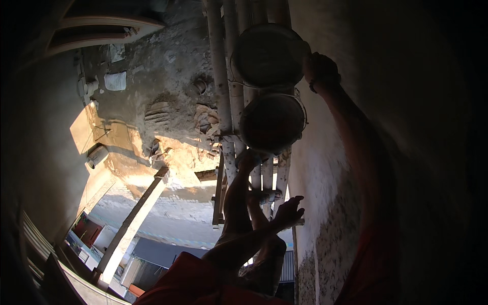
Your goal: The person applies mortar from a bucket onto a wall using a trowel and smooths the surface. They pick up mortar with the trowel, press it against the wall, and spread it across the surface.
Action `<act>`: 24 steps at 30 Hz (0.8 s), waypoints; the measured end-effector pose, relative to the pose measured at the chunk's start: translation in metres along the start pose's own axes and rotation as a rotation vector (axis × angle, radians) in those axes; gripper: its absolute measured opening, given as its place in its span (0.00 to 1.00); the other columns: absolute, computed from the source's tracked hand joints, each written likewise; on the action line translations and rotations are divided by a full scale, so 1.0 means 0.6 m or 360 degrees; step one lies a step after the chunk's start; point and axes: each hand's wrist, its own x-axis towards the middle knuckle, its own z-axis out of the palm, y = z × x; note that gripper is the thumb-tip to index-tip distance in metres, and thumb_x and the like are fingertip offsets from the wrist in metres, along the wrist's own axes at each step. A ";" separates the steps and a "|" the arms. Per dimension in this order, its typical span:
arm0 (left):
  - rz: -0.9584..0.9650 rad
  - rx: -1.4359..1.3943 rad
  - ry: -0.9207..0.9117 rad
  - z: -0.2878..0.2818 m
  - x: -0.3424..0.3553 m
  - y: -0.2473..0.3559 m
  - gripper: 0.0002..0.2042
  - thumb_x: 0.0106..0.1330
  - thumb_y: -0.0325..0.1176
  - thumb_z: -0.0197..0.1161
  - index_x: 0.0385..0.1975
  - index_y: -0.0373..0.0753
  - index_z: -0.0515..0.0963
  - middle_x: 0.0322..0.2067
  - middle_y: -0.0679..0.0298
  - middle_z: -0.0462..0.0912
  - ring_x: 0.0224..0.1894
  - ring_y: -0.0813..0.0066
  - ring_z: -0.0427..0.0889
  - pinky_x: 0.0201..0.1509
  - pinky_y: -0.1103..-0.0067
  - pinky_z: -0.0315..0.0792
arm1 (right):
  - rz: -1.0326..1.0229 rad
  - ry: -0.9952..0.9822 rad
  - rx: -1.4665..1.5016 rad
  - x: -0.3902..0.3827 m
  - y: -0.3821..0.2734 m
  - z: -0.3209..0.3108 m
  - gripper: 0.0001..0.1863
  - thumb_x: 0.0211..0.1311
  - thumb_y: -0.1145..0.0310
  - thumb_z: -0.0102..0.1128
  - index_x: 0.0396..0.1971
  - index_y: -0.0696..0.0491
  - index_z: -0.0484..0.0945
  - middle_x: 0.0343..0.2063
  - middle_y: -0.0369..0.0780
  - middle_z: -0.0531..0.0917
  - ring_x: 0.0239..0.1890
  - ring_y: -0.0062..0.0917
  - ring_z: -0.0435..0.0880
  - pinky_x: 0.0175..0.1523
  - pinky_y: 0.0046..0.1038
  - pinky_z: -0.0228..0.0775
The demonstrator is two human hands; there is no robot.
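A dark round pan (269,56) lies on a run of long poles (218,66). My right hand (321,70) is closed at the pan's right rim, beside the wall; deep shade hides its fingertips. Just nearer me, a round bucket (272,123) with a thin wire handle stands on the same poles. What lies inside it is too dark to make out. My left hand (290,212) hangs over the poles near my knee, holding nothing, its fingers partly spread. My bare legs and one foot (250,159) show below the bucket.
A rough plastered wall (325,168) runs close along the right. Gaps between the poles show the ground far below. Down to the left are a sunlit earth floor with rubble (206,119), a white sack (115,81), a fallen drum (96,155) and a tall post (132,223).
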 end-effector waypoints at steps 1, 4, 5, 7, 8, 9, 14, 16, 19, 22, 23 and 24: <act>-0.0013 -0.0205 -0.0063 -0.017 0.007 0.040 0.24 0.61 0.37 0.60 0.58 0.42 0.66 0.46 0.54 0.77 0.45 0.59 0.78 0.50 0.68 0.73 | 0.0034 -0.0022 0.0006 -0.001 0.015 0.029 0.10 0.59 0.71 0.50 0.28 0.59 0.80 0.21 0.46 0.83 0.29 0.38 0.86 0.36 0.38 0.78; -0.0167 -0.0428 0.0018 -0.053 0.016 0.049 0.23 0.62 0.37 0.59 0.57 0.41 0.66 0.46 0.53 0.77 0.49 0.56 0.78 0.51 0.67 0.73 | -0.0039 -0.0160 0.0175 0.015 -0.027 0.071 0.12 0.63 0.67 0.47 0.35 0.58 0.78 0.27 0.47 0.84 0.33 0.39 0.86 0.37 0.40 0.77; -0.0215 -0.0419 0.0040 -0.057 0.015 0.049 0.23 0.62 0.37 0.59 0.57 0.41 0.66 0.46 0.53 0.77 0.49 0.56 0.78 0.51 0.67 0.73 | -0.0115 -0.0133 0.0197 0.009 -0.031 0.083 0.13 0.63 0.67 0.46 0.36 0.57 0.78 0.28 0.47 0.84 0.34 0.40 0.85 0.37 0.41 0.77; -0.0011 -0.0336 0.0293 -0.034 0.020 0.054 0.23 0.63 0.39 0.60 0.58 0.44 0.67 0.44 0.56 0.79 0.31 0.70 0.78 0.43 0.72 0.73 | -0.0202 -0.0190 0.0120 0.014 -0.014 0.100 0.12 0.64 0.66 0.46 0.38 0.55 0.77 0.33 0.49 0.83 0.39 0.40 0.84 0.41 0.41 0.77; -0.0045 -0.0385 0.0227 -0.023 0.024 0.055 0.23 0.63 0.39 0.60 0.58 0.44 0.67 0.43 0.56 0.79 0.31 0.69 0.78 0.43 0.72 0.73 | -0.0239 -0.0192 0.0105 0.018 -0.006 0.109 0.12 0.63 0.66 0.47 0.39 0.55 0.78 0.33 0.48 0.83 0.40 0.40 0.84 0.43 0.41 0.77; -0.0096 -0.0429 0.0157 -0.024 0.025 0.068 0.23 0.63 0.39 0.60 0.58 0.44 0.67 0.43 0.55 0.79 0.31 0.69 0.78 0.43 0.72 0.73 | -0.0277 -0.0206 0.0104 0.016 -0.003 0.121 0.12 0.63 0.66 0.47 0.39 0.54 0.78 0.34 0.48 0.83 0.41 0.39 0.84 0.44 0.40 0.77; -0.0035 -0.0454 0.0152 -0.012 0.041 0.077 0.24 0.62 0.38 0.61 0.58 0.44 0.66 0.43 0.57 0.79 0.31 0.68 0.78 0.41 0.72 0.74 | -0.0485 -0.0276 0.0062 0.040 -0.014 0.185 0.11 0.58 0.66 0.54 0.38 0.55 0.76 0.33 0.47 0.81 0.39 0.41 0.82 0.42 0.39 0.76; -0.0014 -0.0434 0.0184 -0.009 0.048 0.077 0.24 0.62 0.38 0.61 0.58 0.44 0.66 0.42 0.58 0.79 0.31 0.67 0.78 0.41 0.72 0.74 | -0.0650 -0.0327 -0.0090 0.050 -0.026 0.200 0.12 0.54 0.66 0.57 0.35 0.58 0.75 0.31 0.49 0.81 0.38 0.43 0.82 0.41 0.39 0.74; -0.0046 -0.0438 0.0177 -0.018 0.050 0.091 0.23 0.62 0.38 0.60 0.57 0.43 0.66 0.41 0.57 0.79 0.33 0.65 0.78 0.42 0.71 0.74 | -0.0009 -0.0318 0.1014 0.030 -0.069 0.153 0.13 0.50 0.65 0.60 0.30 0.59 0.75 0.30 0.50 0.81 0.36 0.44 0.82 0.40 0.39 0.73; 0.0050 -0.0383 0.0184 -0.012 0.049 0.115 0.23 0.63 0.38 0.60 0.57 0.43 0.66 0.41 0.56 0.79 0.36 0.62 0.79 0.44 0.70 0.74 | -0.0307 -0.0044 0.0652 0.040 -0.054 0.179 0.15 0.49 0.63 0.60 0.33 0.59 0.76 0.32 0.51 0.82 0.37 0.43 0.83 0.41 0.39 0.73; -0.0013 -0.0393 0.0047 -0.012 0.049 0.128 0.23 0.63 0.37 0.60 0.57 0.42 0.66 0.42 0.55 0.78 0.43 0.58 0.80 0.47 0.69 0.73 | -0.0146 -0.0101 0.0838 0.044 -0.030 0.198 0.19 0.48 0.62 0.61 0.38 0.58 0.77 0.33 0.51 0.82 0.38 0.42 0.83 0.42 0.38 0.73; -0.0040 -0.0398 0.0049 -0.021 0.053 0.127 0.22 0.63 0.37 0.60 0.56 0.42 0.66 0.42 0.54 0.78 0.44 0.58 0.79 0.48 0.67 0.73 | -0.0077 -0.0140 0.0980 0.042 -0.042 0.199 0.20 0.49 0.62 0.61 0.40 0.58 0.77 0.33 0.51 0.82 0.37 0.42 0.83 0.42 0.37 0.73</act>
